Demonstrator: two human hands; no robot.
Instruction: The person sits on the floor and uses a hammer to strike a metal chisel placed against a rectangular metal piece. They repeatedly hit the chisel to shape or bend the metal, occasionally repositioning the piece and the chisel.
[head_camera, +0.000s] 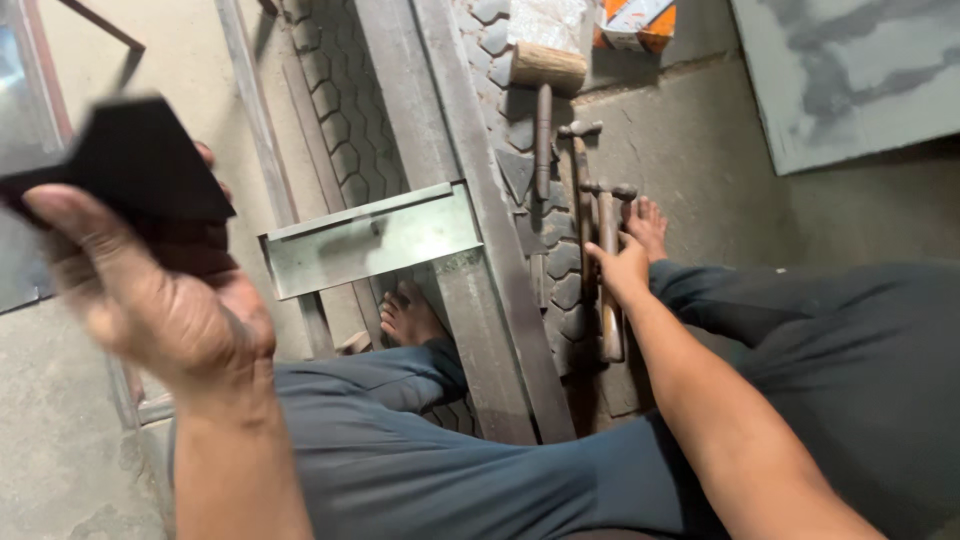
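1. A dark, flat, angular plate (140, 165) is being held up by the left hand (160, 300), blurred, close to the camera.
2. A wooden-handled hammer (608, 270) is being gripped by the right hand (625, 270), its long axis running away across the floor (700, 160).
3. Beside it, a wooden mallet (545, 90) is lying parallel, with bare floor lying open to the right.

Just one view here, head-mounted, looking steeply down at the wearer's own lap and the concrete floor (700, 160) in front. Pretty close in: left hand (150, 290) raised near the lens, big and blurry at the left edge, right hand (622, 268) farther off and lower, down by the hammers (590, 220). Tilted a bit, so the metal frame (370, 240) and long steel bars (470, 200) run diagonally up the shot. No second camera, so nothing shared.
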